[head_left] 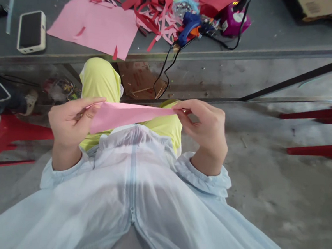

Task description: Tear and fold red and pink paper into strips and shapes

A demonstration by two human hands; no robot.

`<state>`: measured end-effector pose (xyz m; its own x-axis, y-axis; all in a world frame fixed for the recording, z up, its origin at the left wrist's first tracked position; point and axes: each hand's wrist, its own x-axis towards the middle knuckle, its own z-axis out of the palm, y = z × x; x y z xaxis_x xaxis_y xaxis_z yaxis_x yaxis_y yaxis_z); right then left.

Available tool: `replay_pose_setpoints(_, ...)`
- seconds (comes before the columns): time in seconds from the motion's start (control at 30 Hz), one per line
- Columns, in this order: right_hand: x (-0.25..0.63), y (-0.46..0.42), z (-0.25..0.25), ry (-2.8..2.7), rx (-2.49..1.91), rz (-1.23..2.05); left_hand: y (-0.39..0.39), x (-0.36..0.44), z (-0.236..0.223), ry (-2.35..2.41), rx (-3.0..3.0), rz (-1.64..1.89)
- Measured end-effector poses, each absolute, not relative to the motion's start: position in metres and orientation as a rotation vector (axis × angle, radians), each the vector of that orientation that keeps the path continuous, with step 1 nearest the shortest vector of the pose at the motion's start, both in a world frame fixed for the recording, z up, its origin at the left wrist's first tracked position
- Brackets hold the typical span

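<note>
"Two hands over the lap, with one pink paper strip (128, 117) stretched between, on the near side of the grey surface (265, 36). Touching the yellow trousers (101, 81) or just above? Impossible to tell from this height."

"Gripped how?"

"At both ends. On the left hand (71, 125), thumb and fingers clamped on the wider end; on the right hand (207, 122), fingers pinched together on the narrow end."

"Any trouble likely from such a hold?"

"Possibly a tear close to the narrow right end, from too hard a pull outward. Maybe a crease along the middle as well, from tilting one wrist against the other. With a looser pinch on the right, probably a slip and a drop to the lap or the floor (264, 196)."

"And farther off, on the surface?"

"At left, a phone (31, 31) in a pale case; just right of it, a larger pink sheet (99, 24) reaching the near edge; beyond, a heap of red and pink cuttings (164, 24) beside a blue glue gun (189, 28)."

"Worst hazard over there?"

"Perhaps the black cord (165, 72), hanging below the near edge by the knees. From a snagging leg, a fair chance of dragging the glue gun down, cuttings included."
</note>
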<state>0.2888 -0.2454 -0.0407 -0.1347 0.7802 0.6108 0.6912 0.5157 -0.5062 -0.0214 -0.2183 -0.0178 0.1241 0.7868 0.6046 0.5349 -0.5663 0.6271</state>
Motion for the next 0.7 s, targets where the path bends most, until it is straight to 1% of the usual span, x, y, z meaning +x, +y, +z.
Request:
replay_pose_setpoints(0.13, 0.293, -0.243, -0.046, -1.819, -1.224, 0.153, -0.218, -0.024, -0.019, 1.268, 2.154, 1.381)
replay_pose_setpoints(0.33, 0.296, -0.238, -0.040, -1.936, -1.307, 0.251, -0.221, -0.016, -0.019, 1.272, 2.249, 1.319)
replay_pose_setpoints(0.47, 0.280, -0.238, -0.025, -1.956, -1.157, 0.242, -0.224, -0.006, -0.016, 1.144, 2.446, 1.294)
replay_pose_setpoints(0.7, 0.250, -0.241, -0.009, -2.063, -0.967, 0.362, -0.229, 0.003, -0.013, 1.108, 2.471, 1.036)
